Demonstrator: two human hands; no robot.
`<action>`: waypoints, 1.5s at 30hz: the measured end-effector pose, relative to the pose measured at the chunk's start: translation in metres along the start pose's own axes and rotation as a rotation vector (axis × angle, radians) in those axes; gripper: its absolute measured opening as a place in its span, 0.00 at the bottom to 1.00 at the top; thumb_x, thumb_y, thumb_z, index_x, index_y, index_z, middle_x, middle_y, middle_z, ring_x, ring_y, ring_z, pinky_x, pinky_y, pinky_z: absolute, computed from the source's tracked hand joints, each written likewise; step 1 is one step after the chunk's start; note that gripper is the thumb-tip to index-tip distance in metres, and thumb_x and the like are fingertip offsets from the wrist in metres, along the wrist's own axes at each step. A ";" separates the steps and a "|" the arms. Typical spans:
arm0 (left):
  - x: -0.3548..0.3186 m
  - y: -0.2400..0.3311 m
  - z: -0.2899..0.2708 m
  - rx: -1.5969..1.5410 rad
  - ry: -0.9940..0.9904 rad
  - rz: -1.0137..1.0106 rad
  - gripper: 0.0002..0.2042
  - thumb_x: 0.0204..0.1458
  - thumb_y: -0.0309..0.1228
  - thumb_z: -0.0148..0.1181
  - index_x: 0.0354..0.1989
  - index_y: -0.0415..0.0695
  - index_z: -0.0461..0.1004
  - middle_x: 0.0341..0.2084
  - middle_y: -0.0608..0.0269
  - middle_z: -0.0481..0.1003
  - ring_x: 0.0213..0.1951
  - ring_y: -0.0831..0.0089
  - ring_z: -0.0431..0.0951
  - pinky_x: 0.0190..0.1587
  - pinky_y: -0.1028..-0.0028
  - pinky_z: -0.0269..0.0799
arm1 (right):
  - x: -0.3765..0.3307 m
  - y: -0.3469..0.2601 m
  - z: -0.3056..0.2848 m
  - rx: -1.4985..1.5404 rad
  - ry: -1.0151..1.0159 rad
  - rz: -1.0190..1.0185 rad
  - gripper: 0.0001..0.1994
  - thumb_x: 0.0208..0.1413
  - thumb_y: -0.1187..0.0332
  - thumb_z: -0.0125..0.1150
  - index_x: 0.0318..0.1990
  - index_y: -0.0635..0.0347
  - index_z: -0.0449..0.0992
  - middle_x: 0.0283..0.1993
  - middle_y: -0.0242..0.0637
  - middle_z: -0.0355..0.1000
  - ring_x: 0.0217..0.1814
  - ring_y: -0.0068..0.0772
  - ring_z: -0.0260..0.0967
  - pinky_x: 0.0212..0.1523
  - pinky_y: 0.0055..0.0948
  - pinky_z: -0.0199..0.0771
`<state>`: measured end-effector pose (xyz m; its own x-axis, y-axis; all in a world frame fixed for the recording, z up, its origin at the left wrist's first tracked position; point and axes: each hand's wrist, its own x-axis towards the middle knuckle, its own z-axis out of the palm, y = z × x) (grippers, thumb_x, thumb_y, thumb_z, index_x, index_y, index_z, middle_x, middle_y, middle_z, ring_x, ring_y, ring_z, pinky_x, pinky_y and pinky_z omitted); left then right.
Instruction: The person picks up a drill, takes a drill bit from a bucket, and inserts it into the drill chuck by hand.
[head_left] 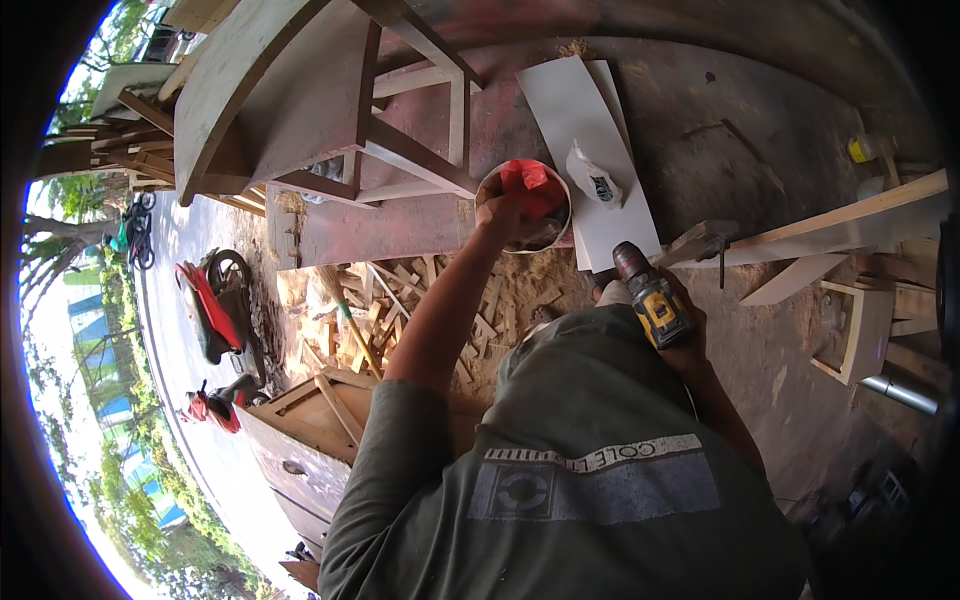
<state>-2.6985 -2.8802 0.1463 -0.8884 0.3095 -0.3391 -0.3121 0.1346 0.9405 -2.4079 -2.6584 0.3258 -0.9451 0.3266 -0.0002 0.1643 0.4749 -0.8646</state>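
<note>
My left hand (499, 213) reaches over the rim of a round white bucket (566, 222) and touches a red plastic bag (533, 188) inside it. Its fingers are hidden at the bag, so their grip does not show. On the right, close to my body, my right hand (688, 352) is closed around a yellow and black cordless drill (661, 312). The drill's chuck points away from me, toward white boards (572, 100) lying on the worktable. A crumpled clear plastic bag (596, 181) with dark small contents rests on those boards.
A wooden frame piece with a curved panel (290, 100) stands at the far left of the worktable (700, 130). A clamp (718, 240) and long board (840, 215) are at right. Wood offcuts (410, 285), a broom (348, 318) and a wooden box (300, 420) lie left; motorcycles (215, 310) stand beyond.
</note>
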 end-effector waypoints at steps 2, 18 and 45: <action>0.015 -0.039 -0.015 0.032 0.012 0.023 0.18 0.51 0.31 0.53 0.52 0.50 0.76 0.48 0.56 0.77 0.50 0.66 0.77 0.55 0.69 0.71 | 0.000 -0.001 -0.003 0.021 0.012 -0.005 0.37 0.45 0.72 0.73 0.64 0.56 0.63 0.49 0.40 0.77 0.48 0.31 0.77 0.50 0.31 0.77; 0.002 0.025 -0.007 -0.176 -0.226 0.066 0.20 0.47 0.15 0.61 0.50 0.44 0.75 0.46 0.65 0.77 0.47 0.71 0.77 0.52 0.71 0.74 | -0.002 0.009 -0.007 0.106 0.043 0.032 0.37 0.45 0.75 0.73 0.65 0.58 0.63 0.53 0.41 0.75 0.50 0.28 0.75 0.51 0.29 0.76; 0.017 0.020 0.000 0.309 -0.249 -0.287 0.14 0.44 0.27 0.60 0.42 0.48 0.79 0.42 0.54 0.78 0.49 0.61 0.77 0.45 0.63 0.78 | -0.003 0.010 -0.005 0.138 0.110 0.022 0.38 0.44 0.74 0.74 0.65 0.60 0.63 0.50 0.41 0.76 0.48 0.26 0.75 0.51 0.29 0.76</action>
<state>-2.7197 -2.8720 0.1598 -0.6614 0.4297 -0.6147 -0.3846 0.5094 0.7698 -2.4016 -2.6504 0.3201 -0.9040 0.4267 0.0281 0.1373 0.3520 -0.9259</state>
